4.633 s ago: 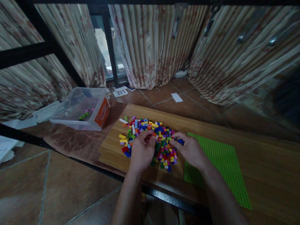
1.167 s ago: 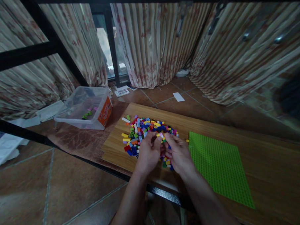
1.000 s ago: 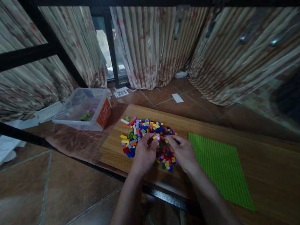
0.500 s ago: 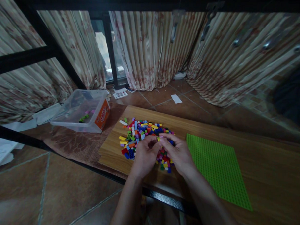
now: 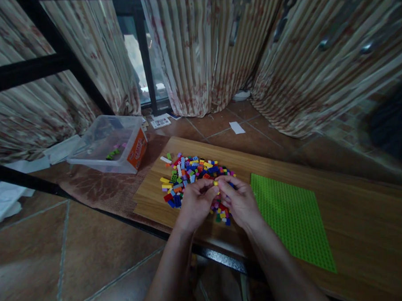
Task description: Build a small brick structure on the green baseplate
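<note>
My left hand [image 5: 197, 202] and my right hand [image 5: 238, 199] meet fingertip to fingertip above a heap of toy building bricks [image 5: 185, 171]. Between their pinched fingers shows a small yellow toy brick [image 5: 216, 183], and both hands grip it. Whether another piece is joined to it is hidden by the fingers. The loose bricks, in many colours, spread beneath and to the left of the hands on a wooden board [image 5: 152, 188]. To the right of my right hand a green studded baseplate [image 5: 290, 222] lies flat on the board.
A clear plastic bin [image 5: 104, 143] with an orange label stands at the left, holding a few green and pink pieces. A black metal bar [image 5: 222, 258] runs along the near edge. Striped curtains [image 5: 200, 57] hang behind, and a white card [image 5: 236, 127] lies on the tiled floor.
Both hands stay together over the heap while the fingers have shifted on the piece; yellow now shows where green-yellow and pink showed before. The camera view has tilted slightly.
</note>
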{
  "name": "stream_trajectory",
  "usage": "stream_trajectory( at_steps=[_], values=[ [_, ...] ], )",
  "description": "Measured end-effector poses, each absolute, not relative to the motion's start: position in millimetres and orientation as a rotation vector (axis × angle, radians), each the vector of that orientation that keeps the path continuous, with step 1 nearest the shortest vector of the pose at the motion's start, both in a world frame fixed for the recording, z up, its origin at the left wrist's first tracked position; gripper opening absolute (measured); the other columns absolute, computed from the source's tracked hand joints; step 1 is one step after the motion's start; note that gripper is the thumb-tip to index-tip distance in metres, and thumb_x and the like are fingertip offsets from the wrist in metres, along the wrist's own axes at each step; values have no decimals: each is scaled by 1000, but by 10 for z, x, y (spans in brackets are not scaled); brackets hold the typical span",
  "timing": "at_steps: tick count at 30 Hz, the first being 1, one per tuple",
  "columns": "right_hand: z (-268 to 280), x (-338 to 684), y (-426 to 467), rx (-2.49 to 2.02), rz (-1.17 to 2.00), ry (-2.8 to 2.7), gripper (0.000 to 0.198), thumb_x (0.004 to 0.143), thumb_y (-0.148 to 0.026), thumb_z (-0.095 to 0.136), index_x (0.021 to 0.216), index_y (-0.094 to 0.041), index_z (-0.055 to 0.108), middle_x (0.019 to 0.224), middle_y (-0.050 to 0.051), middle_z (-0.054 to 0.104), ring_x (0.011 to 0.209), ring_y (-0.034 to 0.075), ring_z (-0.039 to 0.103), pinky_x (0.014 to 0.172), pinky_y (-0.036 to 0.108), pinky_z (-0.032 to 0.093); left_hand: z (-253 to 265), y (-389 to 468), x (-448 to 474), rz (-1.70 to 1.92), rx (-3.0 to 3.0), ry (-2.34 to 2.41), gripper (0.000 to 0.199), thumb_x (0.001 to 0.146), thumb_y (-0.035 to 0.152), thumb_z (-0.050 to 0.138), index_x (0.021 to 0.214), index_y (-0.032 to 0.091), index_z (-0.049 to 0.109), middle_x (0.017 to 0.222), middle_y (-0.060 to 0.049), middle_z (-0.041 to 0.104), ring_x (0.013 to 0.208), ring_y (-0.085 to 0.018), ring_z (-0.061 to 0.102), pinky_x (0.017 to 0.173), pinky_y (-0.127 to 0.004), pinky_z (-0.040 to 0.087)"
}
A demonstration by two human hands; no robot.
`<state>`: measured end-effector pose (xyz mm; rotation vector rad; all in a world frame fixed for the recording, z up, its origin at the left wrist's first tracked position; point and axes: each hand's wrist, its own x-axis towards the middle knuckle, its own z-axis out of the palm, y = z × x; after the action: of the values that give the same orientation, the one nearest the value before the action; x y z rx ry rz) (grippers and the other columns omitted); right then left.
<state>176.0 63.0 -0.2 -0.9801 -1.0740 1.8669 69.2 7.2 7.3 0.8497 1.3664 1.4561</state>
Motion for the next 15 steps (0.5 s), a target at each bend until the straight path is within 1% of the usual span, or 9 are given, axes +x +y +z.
stream_trajectory(
  at_steps=[4, 7, 12, 15],
  values=[
    [10, 1764, 650, -933, 1911, -1042, 33, 63, -44, 81, 79, -18, 67, 45, -10, 39, 40, 3, 25, 37, 17, 18, 80, 60, 681, 1463, 830, 1315, 19, 77, 32, 66, 79, 13, 68, 67, -1, 65, 58, -12, 56, 56, -22, 45],
    [36, 1751, 664, -931, 1925, -1038, 34, 63, -43, 82, 79, -18, 67, 47, -10, 40, 41, 3, 27, 37, 16, 18, 80, 57, 672, 1470, 803, 1299, 21, 77, 33, 67, 82, 14, 70, 69, -1, 66, 59, -11, 56, 58, -22, 46],
    [76, 1690, 655, -968, 1953, -1015, 36, 60, -45, 82, 75, -18, 63, 47, -10, 40, 41, 3, 24, 38, 17, 17, 85, 54, 622, 1420, 785, 1327, 23, 76, 37, 67, 80, 14, 71, 69, -1, 66, 59, -10, 55, 58, -22, 46],
    [23, 1686, 684, -1006, 1892, -1043, 37, 61, -48, 80, 76, -18, 63, 48, -10, 39, 41, 4, 25, 39, 19, 17, 64, 46, 552, 1420, 743, 1395, 22, 75, 36, 68, 81, 15, 71, 68, -1, 65, 58, -10, 55, 57, -22, 46]
  ],
)
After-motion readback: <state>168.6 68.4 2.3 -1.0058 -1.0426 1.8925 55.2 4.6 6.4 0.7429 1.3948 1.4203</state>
